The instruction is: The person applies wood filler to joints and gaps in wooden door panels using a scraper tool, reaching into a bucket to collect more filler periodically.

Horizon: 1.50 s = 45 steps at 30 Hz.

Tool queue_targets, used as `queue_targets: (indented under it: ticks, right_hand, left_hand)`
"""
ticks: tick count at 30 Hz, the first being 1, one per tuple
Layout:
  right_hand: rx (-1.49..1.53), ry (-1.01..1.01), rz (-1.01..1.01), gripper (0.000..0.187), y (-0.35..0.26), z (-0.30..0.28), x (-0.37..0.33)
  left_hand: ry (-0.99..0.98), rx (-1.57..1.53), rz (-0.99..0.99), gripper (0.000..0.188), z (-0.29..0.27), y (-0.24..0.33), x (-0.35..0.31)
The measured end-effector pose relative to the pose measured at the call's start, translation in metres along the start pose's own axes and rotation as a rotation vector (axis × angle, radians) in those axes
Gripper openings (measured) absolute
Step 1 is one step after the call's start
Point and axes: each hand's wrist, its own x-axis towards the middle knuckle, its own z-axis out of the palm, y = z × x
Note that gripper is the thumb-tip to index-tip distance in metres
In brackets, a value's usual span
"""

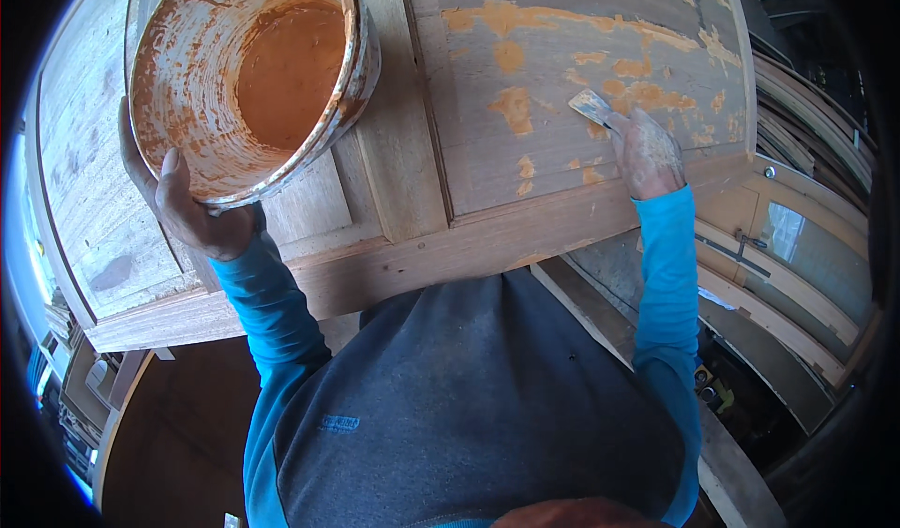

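Putty knife: small flat metal blade smeared with orange filler, lying flat on the right panel of the pale wooden panelled door, blade tip pointing up and left.
Right hand: filler-stained hand at the door's near right edge, fingers closed round the knife's handle; handle itself hidden in the grip.
Bucket: round white plastic bucket crusted with orange filler, over the door's left panel, tilted so its mouth faces the camera; a pool of wet orange paste sits in the bottom.
Left hand: hand under the bucket's lower rim, thumb hooked over the rim's edge, other fingers wrapped round the outer wall on the left side; the bucket is held, though whether it also rests on the door I cannot tell.
Filler patches: irregular orange smears spread across the door's right panel, thickest just beside and above the knife, with a long streak along the panel's top edge.
Door: lies flat, unpainted, centre stile running between the bucket and the patched panel.
Sleeves: bright blue long sleeves on both arms, grey vest over the chest below the door's near edge.
Right of door: stacked timber frames with a glazed pane, lower than the door.
Labels: none legible on the bucket under the crust.
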Motion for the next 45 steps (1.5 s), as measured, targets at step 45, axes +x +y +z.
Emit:
queue_targets:
  ticks: [45]
  right_hand:
    - [0.498, 0.073, -0.199, 0.033, 0.053, 0.048, -0.007]
  left_hand:
    - [-0.107, 0.585, -0.067, 0.048, 0.014, -0.075, -0.176]
